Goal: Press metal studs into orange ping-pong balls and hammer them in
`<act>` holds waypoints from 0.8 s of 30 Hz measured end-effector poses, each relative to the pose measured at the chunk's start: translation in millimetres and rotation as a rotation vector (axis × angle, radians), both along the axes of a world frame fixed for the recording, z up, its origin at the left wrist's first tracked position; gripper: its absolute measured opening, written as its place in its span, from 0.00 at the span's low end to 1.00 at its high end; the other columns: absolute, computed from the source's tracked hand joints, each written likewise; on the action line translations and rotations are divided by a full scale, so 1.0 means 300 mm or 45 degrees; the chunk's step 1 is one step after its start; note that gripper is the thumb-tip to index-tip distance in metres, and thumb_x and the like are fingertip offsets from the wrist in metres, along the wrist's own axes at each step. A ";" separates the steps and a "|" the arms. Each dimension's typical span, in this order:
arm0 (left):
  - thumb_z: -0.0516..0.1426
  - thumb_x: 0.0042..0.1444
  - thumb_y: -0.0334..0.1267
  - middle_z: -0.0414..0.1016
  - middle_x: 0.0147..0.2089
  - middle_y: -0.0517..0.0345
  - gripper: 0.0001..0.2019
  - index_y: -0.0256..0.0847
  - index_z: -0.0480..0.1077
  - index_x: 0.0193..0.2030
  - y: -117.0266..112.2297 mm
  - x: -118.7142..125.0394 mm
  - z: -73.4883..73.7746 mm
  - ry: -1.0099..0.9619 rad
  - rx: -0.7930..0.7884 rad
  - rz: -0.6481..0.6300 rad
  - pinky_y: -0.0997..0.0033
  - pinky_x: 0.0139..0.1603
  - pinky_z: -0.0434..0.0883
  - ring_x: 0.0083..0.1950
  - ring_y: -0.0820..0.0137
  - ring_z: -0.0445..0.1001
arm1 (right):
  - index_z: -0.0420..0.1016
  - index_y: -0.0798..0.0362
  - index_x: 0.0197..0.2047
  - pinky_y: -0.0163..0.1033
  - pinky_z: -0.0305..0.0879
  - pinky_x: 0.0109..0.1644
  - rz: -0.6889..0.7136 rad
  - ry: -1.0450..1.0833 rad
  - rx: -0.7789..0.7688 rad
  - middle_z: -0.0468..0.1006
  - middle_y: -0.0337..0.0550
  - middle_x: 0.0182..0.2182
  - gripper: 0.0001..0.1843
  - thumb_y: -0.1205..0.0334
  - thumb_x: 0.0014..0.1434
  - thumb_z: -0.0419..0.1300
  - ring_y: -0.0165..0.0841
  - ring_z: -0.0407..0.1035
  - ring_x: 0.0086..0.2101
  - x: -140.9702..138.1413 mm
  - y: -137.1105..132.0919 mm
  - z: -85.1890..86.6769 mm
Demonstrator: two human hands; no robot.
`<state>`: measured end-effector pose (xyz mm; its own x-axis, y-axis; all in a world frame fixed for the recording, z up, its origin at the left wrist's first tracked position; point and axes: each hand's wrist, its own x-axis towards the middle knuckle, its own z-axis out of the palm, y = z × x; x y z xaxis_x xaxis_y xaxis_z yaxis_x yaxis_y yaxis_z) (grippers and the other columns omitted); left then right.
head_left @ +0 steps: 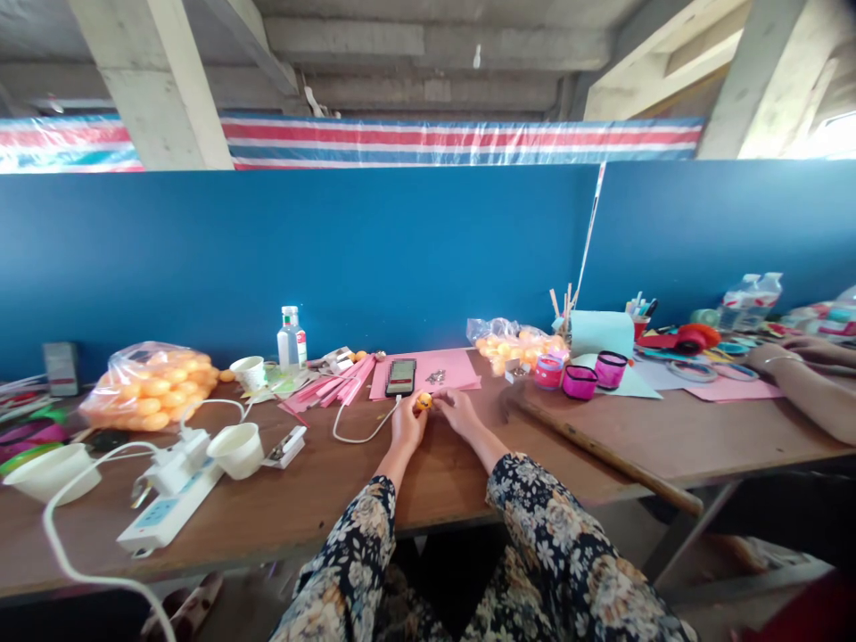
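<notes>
My left hand [409, 423] grips a small orange ball [423, 401] with some dark marking on it, above the table's front half. On the ball's right side, my right hand [461, 414] has its fingers pinched together, touching or nearly touching it. Anything between those fingertips is too small to make out. Just beyond the hands lies a pink sheet [455, 361] bearing a phone [401, 377] with a white cable plugged in. A little pile of small metallic bits [437, 376] rests on the same sheet.
Left stand a bag of orange balls [151, 388], a power strip [170, 508] and white cups [237, 448]. Right are another bag of balls [512, 343], pink bands [580, 382] and a wooden stick [608, 457] overhanging the edge. Another person's arm [806, 388] rests far right.
</notes>
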<state>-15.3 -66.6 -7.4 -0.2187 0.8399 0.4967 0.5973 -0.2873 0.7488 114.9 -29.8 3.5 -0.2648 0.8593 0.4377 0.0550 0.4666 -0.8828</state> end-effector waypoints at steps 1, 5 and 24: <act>0.55 0.48 0.28 0.73 0.47 0.48 0.21 0.38 0.66 0.51 0.001 0.000 0.000 -0.004 0.000 -0.003 0.64 0.45 0.71 0.46 0.64 0.73 | 0.72 0.54 0.30 0.38 0.66 0.37 0.004 -0.001 0.004 0.76 0.41 0.27 0.07 0.62 0.47 0.56 0.34 0.70 0.31 0.000 0.000 -0.001; 0.55 0.48 0.29 0.72 0.49 0.48 0.21 0.39 0.66 0.52 -0.002 0.002 0.000 -0.010 0.000 -0.009 0.63 0.45 0.71 0.46 0.64 0.72 | 0.72 0.54 0.31 0.37 0.67 0.37 0.031 0.004 0.005 0.76 0.41 0.28 0.07 0.61 0.48 0.56 0.33 0.70 0.31 -0.006 -0.002 -0.002; 0.54 0.47 0.26 0.72 0.48 0.51 0.22 0.41 0.66 0.51 0.006 -0.003 -0.013 0.024 -0.016 0.026 0.63 0.46 0.70 0.47 0.64 0.72 | 0.74 0.54 0.31 0.39 0.66 0.38 0.046 -0.063 0.064 0.78 0.41 0.28 0.08 0.60 0.48 0.57 0.34 0.71 0.31 -0.003 -0.006 0.003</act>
<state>-16.2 -64.8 -11.1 -0.2265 0.8414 0.4906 0.6173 -0.2656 0.7405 113.9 -31.7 4.5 -0.3177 0.8262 0.4653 0.0803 0.5124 -0.8550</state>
